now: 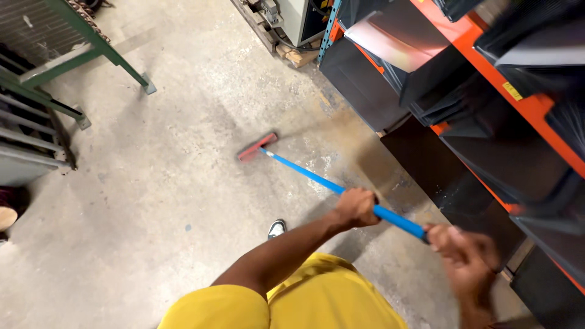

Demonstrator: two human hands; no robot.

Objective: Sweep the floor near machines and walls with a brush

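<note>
Broom (pixel 317 176), blue handle in both hands' closed fingers (pixel 359 204), red head on floor (pixel 152 201).

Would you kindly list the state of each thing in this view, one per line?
Broom: held in both hands, red head down on the floor.
Left hand: closed around the blue handle, mid-shaft.
Right hand: gripping the handle's upper end, blurred.
Concrete floor: dusty, stained.
Orange shelving: loaded with dark sheets.
Shoe: planted on the floor.

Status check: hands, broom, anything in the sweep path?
Left hand gripping mid-handle, right hand gripping the upper end, blurred. Broom angled down, red head on the concrete floor. Dark sheet panels close on the right; green rack leg well off.
</note>
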